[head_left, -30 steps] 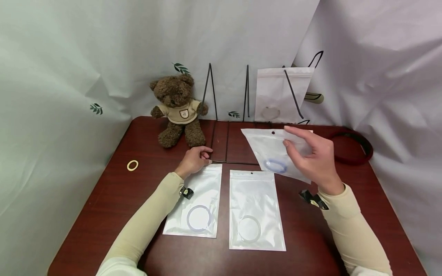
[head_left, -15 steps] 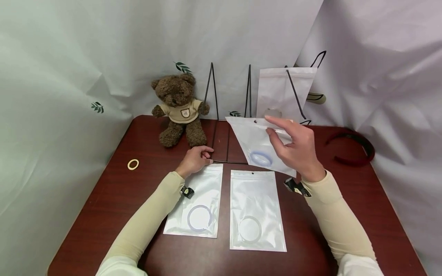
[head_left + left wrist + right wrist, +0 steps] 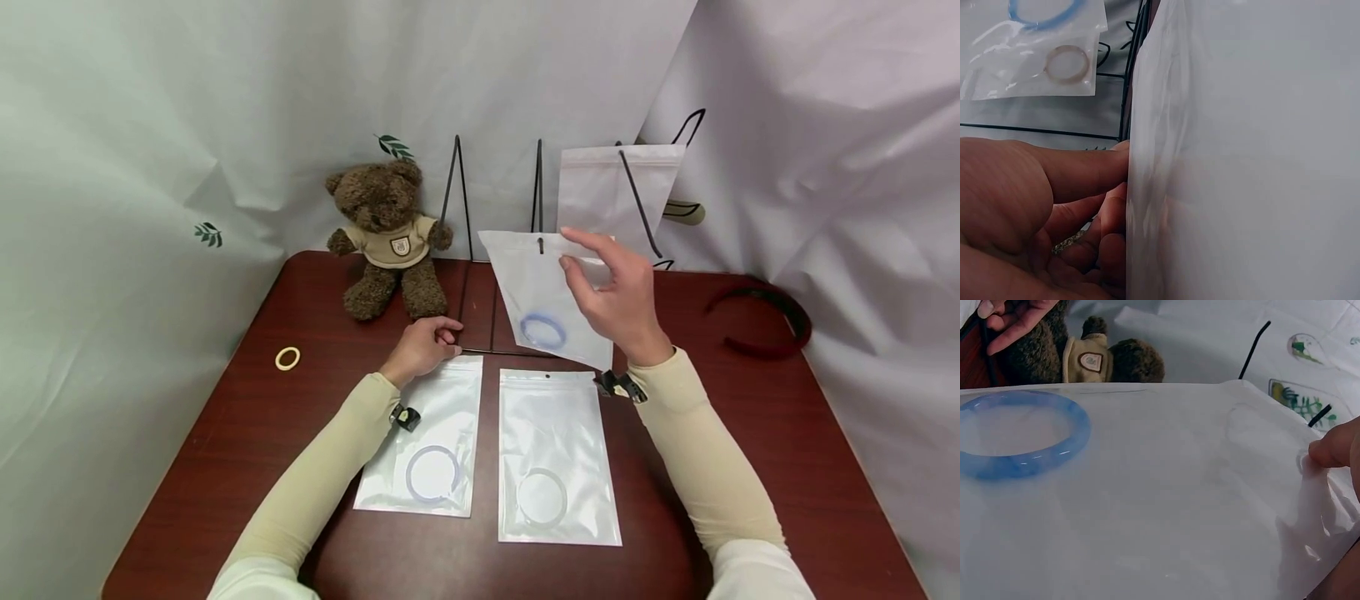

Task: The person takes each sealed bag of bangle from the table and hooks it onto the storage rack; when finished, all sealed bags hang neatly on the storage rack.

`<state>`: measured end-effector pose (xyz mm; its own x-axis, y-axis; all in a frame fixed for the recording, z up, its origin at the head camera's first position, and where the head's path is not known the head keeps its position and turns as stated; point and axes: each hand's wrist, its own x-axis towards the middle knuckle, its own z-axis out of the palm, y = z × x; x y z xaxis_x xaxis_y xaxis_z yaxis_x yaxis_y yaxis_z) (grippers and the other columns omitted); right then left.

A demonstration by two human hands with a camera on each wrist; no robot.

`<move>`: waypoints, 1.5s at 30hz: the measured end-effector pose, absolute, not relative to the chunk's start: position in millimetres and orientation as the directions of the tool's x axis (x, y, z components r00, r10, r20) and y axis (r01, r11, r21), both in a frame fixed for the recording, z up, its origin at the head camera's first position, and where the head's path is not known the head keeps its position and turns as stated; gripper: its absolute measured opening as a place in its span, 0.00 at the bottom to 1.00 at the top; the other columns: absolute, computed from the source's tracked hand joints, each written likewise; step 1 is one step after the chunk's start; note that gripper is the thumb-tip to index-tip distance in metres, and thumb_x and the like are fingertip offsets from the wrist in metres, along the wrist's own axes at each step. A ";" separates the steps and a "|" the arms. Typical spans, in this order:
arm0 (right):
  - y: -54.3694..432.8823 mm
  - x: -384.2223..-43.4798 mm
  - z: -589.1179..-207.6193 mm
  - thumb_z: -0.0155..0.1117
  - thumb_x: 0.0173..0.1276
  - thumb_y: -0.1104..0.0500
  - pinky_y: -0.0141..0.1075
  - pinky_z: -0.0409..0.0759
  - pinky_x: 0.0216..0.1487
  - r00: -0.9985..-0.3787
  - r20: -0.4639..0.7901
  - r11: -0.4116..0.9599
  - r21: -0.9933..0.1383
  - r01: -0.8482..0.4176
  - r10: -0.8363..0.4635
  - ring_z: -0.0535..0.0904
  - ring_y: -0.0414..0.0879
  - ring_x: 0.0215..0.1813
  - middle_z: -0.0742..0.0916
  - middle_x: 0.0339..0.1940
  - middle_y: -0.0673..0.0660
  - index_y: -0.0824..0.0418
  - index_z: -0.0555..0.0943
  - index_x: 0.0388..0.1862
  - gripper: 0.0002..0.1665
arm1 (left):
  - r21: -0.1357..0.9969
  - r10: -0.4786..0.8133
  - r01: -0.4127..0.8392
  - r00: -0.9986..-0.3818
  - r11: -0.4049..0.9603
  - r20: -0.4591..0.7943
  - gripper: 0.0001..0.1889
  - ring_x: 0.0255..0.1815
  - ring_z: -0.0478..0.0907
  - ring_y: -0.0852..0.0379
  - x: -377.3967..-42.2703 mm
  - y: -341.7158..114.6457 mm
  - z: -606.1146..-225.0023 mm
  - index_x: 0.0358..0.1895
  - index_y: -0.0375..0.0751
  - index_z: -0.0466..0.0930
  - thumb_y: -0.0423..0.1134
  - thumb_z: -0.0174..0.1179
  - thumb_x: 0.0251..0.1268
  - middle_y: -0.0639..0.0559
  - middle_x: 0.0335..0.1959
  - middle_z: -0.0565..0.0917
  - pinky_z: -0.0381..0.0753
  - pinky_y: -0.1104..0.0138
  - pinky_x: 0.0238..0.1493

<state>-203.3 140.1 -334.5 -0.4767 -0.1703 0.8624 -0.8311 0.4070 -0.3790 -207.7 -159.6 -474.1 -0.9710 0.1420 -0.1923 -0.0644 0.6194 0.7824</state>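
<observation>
Between thumb and forefinger, my right hand (image 3: 615,287) pinches the upper part of a white zip bag (image 3: 555,279) with a blue bangle (image 3: 1072,434) inside. The bag tilts in front of the middle prong of a black wire rack (image 3: 492,308), and the dark prong tip shows at its hang hole. My left hand (image 3: 422,348) holds the rack's front left corner, its fingers curled at the wire. Another white bag (image 3: 618,179) hangs from the right prong; its ring (image 3: 1067,64) shows in the left wrist view. Two more ringed bags, a left one (image 3: 420,437) and a right one (image 3: 558,425), lie in front.
A brown teddy bear (image 3: 382,237) sits beside the rack's left prong. A small yellow ring (image 3: 287,358) lies on the left of the dark red table (image 3: 225,467). A dark red headband (image 3: 795,321) lies at the right. White cloth (image 3: 225,100) hangs behind.
My right hand has carried the bag left and away from me, up to the middle prong, whose tip now shows at the hole. My left hand has stayed at the rack's corner.
</observation>
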 end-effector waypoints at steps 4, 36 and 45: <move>137.6 -218.1 -337.7 0.68 0.66 0.65 0.29 0.78 0.55 -0.509 0.851 0.396 -0.428 -0.813 -0.126 0.88 0.51 0.50 0.91 0.50 0.58 0.62 0.85 0.55 0.18 | 0.788 0.142 -0.069 -0.970 0.611 -0.195 0.20 0.34 0.76 0.54 -207.6 -160.0 -473.7 0.56 0.49 0.83 0.36 0.70 0.60 0.51 0.39 0.81 0.74 0.65 0.36; 121.1 -328.3 -321.2 0.68 0.67 0.63 0.30 0.74 0.61 -0.674 0.738 0.452 -0.612 -0.649 0.031 0.86 0.45 0.51 0.89 0.55 0.51 0.53 0.86 0.55 0.18 | 0.772 0.133 -0.059 -0.974 0.633 -0.184 0.19 0.34 0.76 0.56 -206.6 -157.6 -471.0 0.56 0.49 0.84 0.36 0.70 0.61 0.51 0.38 0.82 0.74 0.66 0.36; 127.4 -323.8 -320.4 0.69 0.67 0.59 0.31 0.70 0.69 -0.650 0.760 0.450 -0.587 -0.673 0.017 0.79 0.39 0.65 0.87 0.60 0.48 0.50 0.83 0.61 0.22 | 0.762 0.130 -0.074 -0.970 0.644 -0.204 0.19 0.34 0.76 0.56 -205.4 -156.9 -467.9 0.57 0.50 0.83 0.37 0.69 0.62 0.51 0.39 0.82 0.74 0.66 0.36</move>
